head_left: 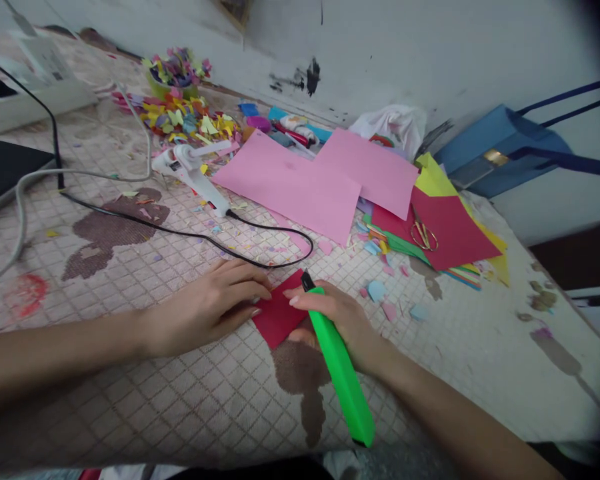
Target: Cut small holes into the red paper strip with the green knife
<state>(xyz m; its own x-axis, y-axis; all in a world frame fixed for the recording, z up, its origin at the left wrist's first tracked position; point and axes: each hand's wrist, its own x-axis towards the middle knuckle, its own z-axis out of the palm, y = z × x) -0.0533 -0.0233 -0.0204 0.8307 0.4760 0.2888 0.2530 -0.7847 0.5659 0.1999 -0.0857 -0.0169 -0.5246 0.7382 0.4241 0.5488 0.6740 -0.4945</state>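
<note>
A small red paper piece [279, 315] lies on the patterned tablecloth [190, 413] between my hands. The fingertips of my left hand [215, 307] rest on its left edge, fingers slightly curled, with no object gripped. In my right hand [337, 317] is a bright green cutter [341, 370] with a black tip, which points up and left near the paper's top corner. My right thumb and fingers also touch the right side of the paper. Whether a blade sticks out of the cutter cannot be made out.
A white glue gun [197, 177] with a black cable [190, 235] lies beyond my left hand. Pink sheets [300, 183], red paper [455, 230] and gold scissors [424, 237] are farther back. Paper scraps [187, 120] surround a green bowl [167, 87]. A blue bag [510, 150] stands back right.
</note>
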